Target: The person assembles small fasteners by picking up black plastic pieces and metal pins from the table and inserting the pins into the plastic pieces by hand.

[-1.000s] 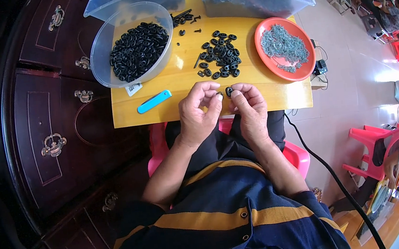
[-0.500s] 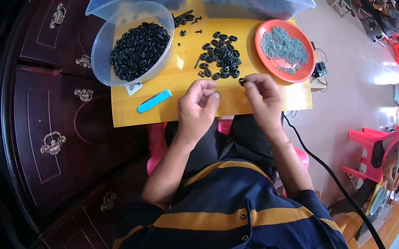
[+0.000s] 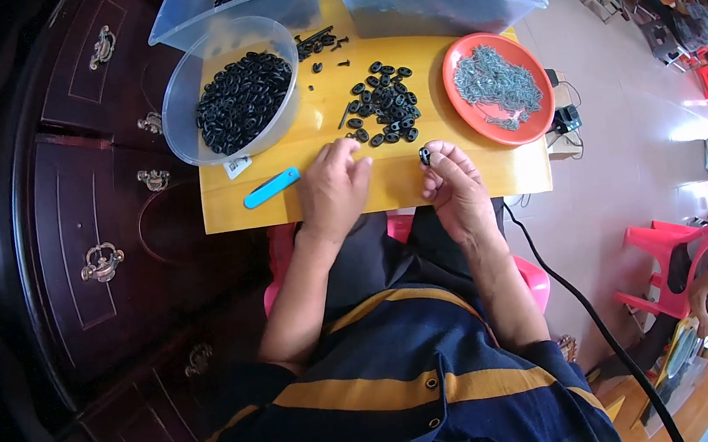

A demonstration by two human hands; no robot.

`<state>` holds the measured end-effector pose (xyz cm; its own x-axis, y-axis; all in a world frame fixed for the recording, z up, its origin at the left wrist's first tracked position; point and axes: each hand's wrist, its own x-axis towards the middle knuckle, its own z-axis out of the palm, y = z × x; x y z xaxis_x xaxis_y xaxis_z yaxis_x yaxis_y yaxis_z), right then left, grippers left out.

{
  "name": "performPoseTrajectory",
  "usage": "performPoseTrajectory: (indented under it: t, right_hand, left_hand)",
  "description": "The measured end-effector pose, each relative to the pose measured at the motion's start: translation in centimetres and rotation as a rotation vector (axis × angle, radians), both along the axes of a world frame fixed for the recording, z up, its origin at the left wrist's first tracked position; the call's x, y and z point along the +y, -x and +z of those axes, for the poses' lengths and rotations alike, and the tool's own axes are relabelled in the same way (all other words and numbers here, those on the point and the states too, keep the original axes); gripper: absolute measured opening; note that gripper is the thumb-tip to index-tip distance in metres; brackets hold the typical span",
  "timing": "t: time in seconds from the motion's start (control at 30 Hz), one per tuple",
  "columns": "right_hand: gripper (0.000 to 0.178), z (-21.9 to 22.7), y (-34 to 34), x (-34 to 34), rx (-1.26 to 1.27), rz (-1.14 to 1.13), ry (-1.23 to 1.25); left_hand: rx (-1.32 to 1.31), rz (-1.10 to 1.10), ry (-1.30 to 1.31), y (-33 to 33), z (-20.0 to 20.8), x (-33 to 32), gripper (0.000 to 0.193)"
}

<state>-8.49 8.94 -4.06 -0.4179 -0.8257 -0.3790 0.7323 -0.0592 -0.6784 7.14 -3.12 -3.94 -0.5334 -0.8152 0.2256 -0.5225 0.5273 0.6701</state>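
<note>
Standing along the left side is a dark wooden cabinet (image 3: 82, 215) with ornate metal handles. Next to it, on the yellow bench (image 3: 229, 221), a clear round tub (image 3: 183, 109) holds a heap of black pieces and partly hides a clear bin (image 3: 277, 18) behind it. A slim blue tool (image 3: 273, 187) lies near the front edge, just beside the left hand (image 3: 333, 187). That hand's fingers are curled, back upward; whether its grip is apart or closed on anything, I cannot tell. Further back lies a small cluster of black bits (image 3: 316, 44). Beyond and between the hands spreads a loose pile of black oval pieces (image 3: 388, 109), many showing holes. Over the bench's near part, right of centre, is one black piece (image 3: 425, 156): small, glossy, rounded, partly covered by fingers. The right hand (image 3: 457, 189) has its grip clamped on it, thumb against fingers. A second bin (image 3: 436, 14) of black pieces stands behind. At the right, an orange-red plate (image 3: 475, 120) carries thin silvery metal pieces (image 3: 495, 81). A black cable (image 3: 582, 300) runs past the bench; farther right stands a pink chair (image 3: 662, 240).
</note>
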Motion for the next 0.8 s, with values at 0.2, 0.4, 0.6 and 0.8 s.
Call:
performPoseTrajectory:
  t: [0.2, 0.4, 0.6, 0.8]
  right_hand:
    - [0.022, -0.2, 0.7, 0.4, -0.314, 0.079, 0.144]
    - [0.022, -0.1, 0.8, 0.8, -0.398, 0.103, 0.198]
    - [0.019, -0.1, 1.0, 0.9, -0.411, 0.102, 0.199]
    - [0.019, -0.5, 0.8, 0.6, -0.475, 0.116, 0.211]
  left_hand:
    - [-0.052, 0.062, 0.174, 1.5, 0.3, -3.8, 0.022]
    - [-0.147, -0.009, 0.197, 2.3, -0.8, -6.6, 0.015]
    - [-0.191, -0.012, 0.266, 2.5, -0.9, -6.9, 0.010]
    - [-0.335, 0.010, 0.329, 2.2, -0.6, -6.8, 0.013]
